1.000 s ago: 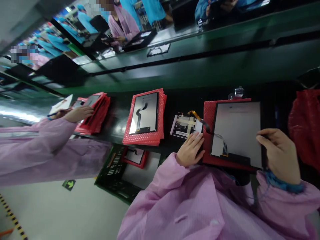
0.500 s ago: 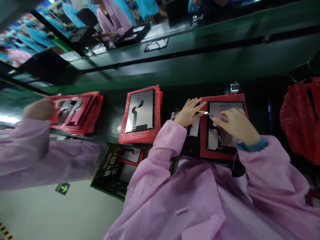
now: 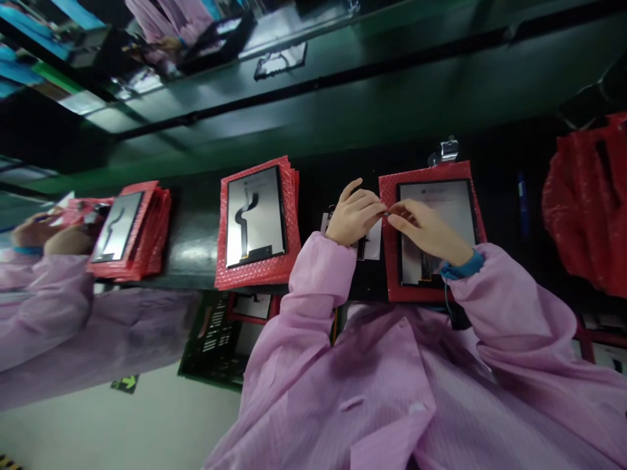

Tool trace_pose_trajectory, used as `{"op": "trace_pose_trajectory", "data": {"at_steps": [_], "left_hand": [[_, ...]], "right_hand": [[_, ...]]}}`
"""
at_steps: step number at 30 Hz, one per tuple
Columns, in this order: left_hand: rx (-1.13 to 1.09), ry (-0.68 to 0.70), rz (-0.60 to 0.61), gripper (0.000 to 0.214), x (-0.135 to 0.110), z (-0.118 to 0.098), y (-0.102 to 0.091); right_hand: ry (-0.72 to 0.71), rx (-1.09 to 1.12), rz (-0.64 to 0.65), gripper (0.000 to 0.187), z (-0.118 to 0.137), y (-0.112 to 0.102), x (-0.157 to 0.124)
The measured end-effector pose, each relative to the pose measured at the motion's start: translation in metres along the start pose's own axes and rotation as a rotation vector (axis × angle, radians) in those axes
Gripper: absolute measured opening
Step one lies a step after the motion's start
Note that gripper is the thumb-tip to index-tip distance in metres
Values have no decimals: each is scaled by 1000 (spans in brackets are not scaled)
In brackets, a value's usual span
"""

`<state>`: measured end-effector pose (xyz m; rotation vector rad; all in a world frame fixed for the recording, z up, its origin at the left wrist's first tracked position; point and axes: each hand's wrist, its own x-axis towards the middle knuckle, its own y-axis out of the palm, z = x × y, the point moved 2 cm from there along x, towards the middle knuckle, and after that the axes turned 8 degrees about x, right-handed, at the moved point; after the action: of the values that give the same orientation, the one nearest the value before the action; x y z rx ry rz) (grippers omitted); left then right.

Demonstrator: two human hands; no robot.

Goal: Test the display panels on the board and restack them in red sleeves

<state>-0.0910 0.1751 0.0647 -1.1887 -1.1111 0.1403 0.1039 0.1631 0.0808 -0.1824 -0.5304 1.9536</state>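
Note:
My left hand (image 3: 356, 215) and my right hand (image 3: 428, 230) meet fingertip to fingertip over the left edge of a flat display panel (image 3: 448, 196). Both are closed in a pinch on the panel's flex cable (image 3: 386, 213); only a tiny bit of it shows between the fingers. A red bubble-wrap bag (image 3: 389, 274) lies under the panel. My right hand and wrist cover much of the panel's middle. A blue band (image 3: 463, 266) circles my right wrist. Beneath my left hand, a white card or small part (image 3: 373, 243) is partly hidden.
Left of my hands, another panel (image 3: 257, 215) rests on stacked red bags. Farther left, a co-worker's hands (image 3: 71, 240) are beside a third stack (image 3: 147, 228). A blue pen (image 3: 524, 202) and red bags (image 3: 588, 209) lie right. A green crate (image 3: 208, 346) stands below the table edge.
My left fingers, spread before, have closed, and my hands have drawn together. The strip visible between them is now mostly hidden. The view has shifted; a panel now tops the co-worker's stack.

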Motion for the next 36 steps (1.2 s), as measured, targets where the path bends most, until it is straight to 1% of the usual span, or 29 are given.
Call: {"op": "trace_pose_trajectory", "data": {"at_steps": [2, 4, 5, 7, 10, 12, 14, 19, 23, 28, 36], "left_hand": [[7, 15, -6, 21, -2, -3, -1], [-15, 26, 30, 14, -4, -5, -4], [-33, 27, 65, 14, -5, -5, -6], [-79, 12, 158, 18, -7, -6, -9], [-160, -36, 301, 18, -7, -6, -13], [-199, -67, 361, 22, -5, -6, -12], [-216, -93, 392, 24, -4, -7, -10], [-226, -93, 397, 22, -3, -11, -5], [-211, -100, 393, 22, -4, -11, -2], [-193, -108, 400, 23, -5, -11, 0], [-212, -120, 378, 24, -7, -9, 2]], "right_hand": [[38, 59, 93, 32, 0, 5, 1], [75, 85, 146, 29, -1, 7, 1], [87, 92, 161, 25, -1, 7, 1], [88, 84, 164, 21, -2, 7, -1], [54, 18, 124, 15, -2, 7, -2], [28, -26, 110, 12, -2, 9, -1], [4, -59, 106, 10, -2, 11, 0], [-44, -107, 86, 8, -5, 17, 2], [-48, -120, 99, 13, -8, 17, 3], [-62, -113, 104, 15, -13, 17, 3], [-86, -101, 115, 18, -15, 18, 4]]}}
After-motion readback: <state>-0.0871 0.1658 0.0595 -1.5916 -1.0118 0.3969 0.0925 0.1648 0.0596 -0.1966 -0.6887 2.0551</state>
